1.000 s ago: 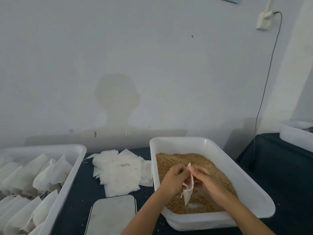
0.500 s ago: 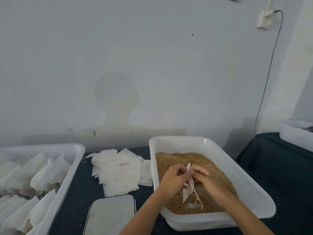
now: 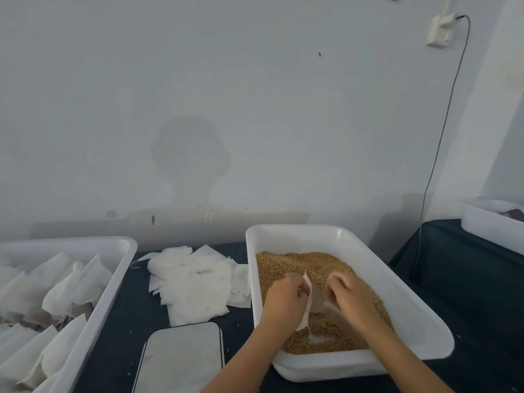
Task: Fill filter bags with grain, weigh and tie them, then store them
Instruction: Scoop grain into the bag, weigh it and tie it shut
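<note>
A white plastic tub (image 3: 408,310) at the front right holds brown grain (image 3: 295,262). Over the grain, my left hand (image 3: 283,300) pinches one edge of a thin white filter bag (image 3: 307,304). My right hand (image 3: 351,296) holds the bag's other side, and the mouth is spread between the two hands. The bag's lower end and a loose string hang down onto the grain. A pile of flat empty filter bags (image 3: 195,285) lies on the dark table left of the tub.
A second white tub (image 3: 110,287) at the left holds several filled white bags. A flat grey scale plate (image 3: 181,358) sits at the front between the tubs. Another white bin (image 3: 490,225) stands at the far right. A cable (image 3: 442,131) hangs down the wall.
My hands have moved apart, pulling the bag's mouth wider. The right hand has shifted right and the bag has dropped lower over the grain.
</note>
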The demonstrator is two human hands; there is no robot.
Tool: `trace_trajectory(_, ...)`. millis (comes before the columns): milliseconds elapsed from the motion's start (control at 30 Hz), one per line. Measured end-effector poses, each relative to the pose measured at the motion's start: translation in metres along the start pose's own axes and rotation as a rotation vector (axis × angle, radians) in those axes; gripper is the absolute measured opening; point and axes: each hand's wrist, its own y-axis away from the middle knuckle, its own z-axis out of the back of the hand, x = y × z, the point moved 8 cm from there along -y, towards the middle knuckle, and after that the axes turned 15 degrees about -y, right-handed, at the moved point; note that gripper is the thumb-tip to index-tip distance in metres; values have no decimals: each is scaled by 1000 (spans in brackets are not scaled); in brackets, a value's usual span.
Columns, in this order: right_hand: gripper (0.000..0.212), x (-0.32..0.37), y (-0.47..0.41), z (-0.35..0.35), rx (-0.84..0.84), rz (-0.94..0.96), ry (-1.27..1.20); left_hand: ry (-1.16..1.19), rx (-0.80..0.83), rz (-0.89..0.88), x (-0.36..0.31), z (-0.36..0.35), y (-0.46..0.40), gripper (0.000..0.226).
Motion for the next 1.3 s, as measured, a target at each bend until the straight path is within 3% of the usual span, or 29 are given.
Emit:
trace_trajectory(100,17,-10,1,11,11,-56,463,30,-48,96,8,4,0,18)
trace_trajectory(167,31,-24,3,6,133,-163,644,71,-82,140,9,9,2,15)
trace_trajectory(267,40,-30,2,-4,244,-210,806,141,-108,180,12,13,5,23)
trace_trajectory(433,24,-22,-3,-16,306,-115,929,215,-157,248,19,20,7,19)
trace_trajectory(533,27,-22,0,-20,349,-126,929,236,-206,264,20,27,8,22)
trace_trajectory(667,11,-2,-2,1,382,-96,876,340,-245,301,22,32,11,23)
trace_trajectory(767,7,24,-9,31,367,-46,1020,393,-235,305,22,32,12,29)
trace_trajectory(900,25,35,-16,53,317,-105,1173,417,-228,306,23,31,11,27)
trace_trajectory(967,18,34,-16,46,333,-88,1171,425,-229,306,23,31,11,27)
trace_trajectory(1033,6,32,-17,34,334,-22,1126,427,-233,304,23,32,12,29)
trace_trajectory(1167,18,23,-20,5,331,4,877,416,-238,304,22,34,13,30)
trace_trajectory(1300,13,13,-18,-24,322,-2,698,389,-232,312,23,35,13,31)
